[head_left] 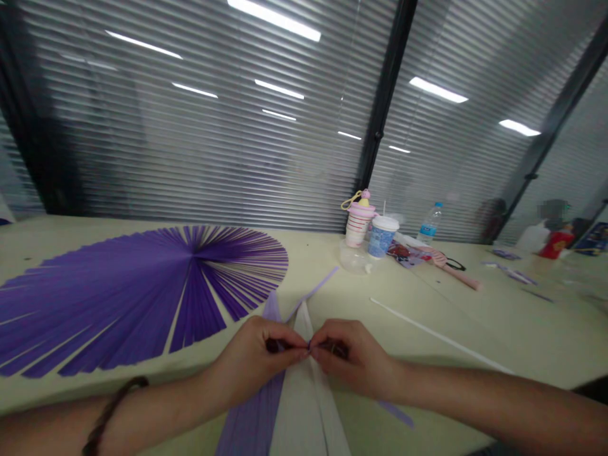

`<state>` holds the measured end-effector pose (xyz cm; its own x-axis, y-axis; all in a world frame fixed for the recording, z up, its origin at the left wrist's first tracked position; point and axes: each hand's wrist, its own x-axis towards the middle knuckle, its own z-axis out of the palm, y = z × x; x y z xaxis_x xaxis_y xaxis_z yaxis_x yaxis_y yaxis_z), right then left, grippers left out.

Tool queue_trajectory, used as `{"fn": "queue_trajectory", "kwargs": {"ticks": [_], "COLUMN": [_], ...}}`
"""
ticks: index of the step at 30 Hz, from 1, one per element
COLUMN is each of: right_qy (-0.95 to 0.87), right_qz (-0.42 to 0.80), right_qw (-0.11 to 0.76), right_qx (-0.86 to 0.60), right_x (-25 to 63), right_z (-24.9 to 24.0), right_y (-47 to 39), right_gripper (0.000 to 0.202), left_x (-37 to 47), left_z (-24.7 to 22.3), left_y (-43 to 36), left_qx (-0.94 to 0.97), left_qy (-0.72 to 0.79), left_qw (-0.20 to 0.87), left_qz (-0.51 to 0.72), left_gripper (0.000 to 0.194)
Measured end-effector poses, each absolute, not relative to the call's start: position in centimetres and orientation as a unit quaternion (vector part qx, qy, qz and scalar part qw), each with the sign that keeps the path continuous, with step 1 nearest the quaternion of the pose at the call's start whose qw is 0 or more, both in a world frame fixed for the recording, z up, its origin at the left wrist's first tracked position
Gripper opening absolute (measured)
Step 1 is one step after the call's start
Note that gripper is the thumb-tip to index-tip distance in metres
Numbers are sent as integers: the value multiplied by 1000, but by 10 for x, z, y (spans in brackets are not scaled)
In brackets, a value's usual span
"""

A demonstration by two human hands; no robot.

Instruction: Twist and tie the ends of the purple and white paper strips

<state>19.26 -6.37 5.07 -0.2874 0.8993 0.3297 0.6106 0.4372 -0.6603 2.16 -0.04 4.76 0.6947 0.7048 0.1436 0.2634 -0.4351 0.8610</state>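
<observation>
L hand (254,354) & R hand (356,354) pinch tiny purplish bit (309,346) over wht strips (297,415) tapering to pt.

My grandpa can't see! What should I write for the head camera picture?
Someone's left hand and right hand meet in a tight pinch over white strips and purple strips at a pale table; what they pinch is too small to tell. A purple fan of strips spreads at left; a pink-lidded cup, blue cup and water bottle stand farther back.
</observation>
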Motion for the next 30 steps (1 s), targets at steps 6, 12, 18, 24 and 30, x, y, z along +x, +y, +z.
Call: {"fn": "queue_trajectory", "kwargs": {"ticks": [6,12,18,24,30], "right_qy": [-775,-786,-777,-756,-701], "right_qz": [177,107,118,134,247], "right_qw": [333,347,362,375,423], "right_qx": [-508,-501,-502,-520,-518], "right_x": [187,190,192,189,190], "right_z": [52,53,53,54,51], "right_y": [-56,-59,-62,-63,-60], "right_gripper": [17,17,16,12,10], "left_x": [23,30,31,29,29], "left_z": [54,58,61,61,59], "left_y": [0,-3,-9,-11,-11], "left_qx": [795,792,791,806,822], "left_qy": [312,317,321,325,313], "left_qw": [449,451,446,412,389], "left_qz": [262,262,270,274,275], "left_gripper": [16,18,21,21,24]}}
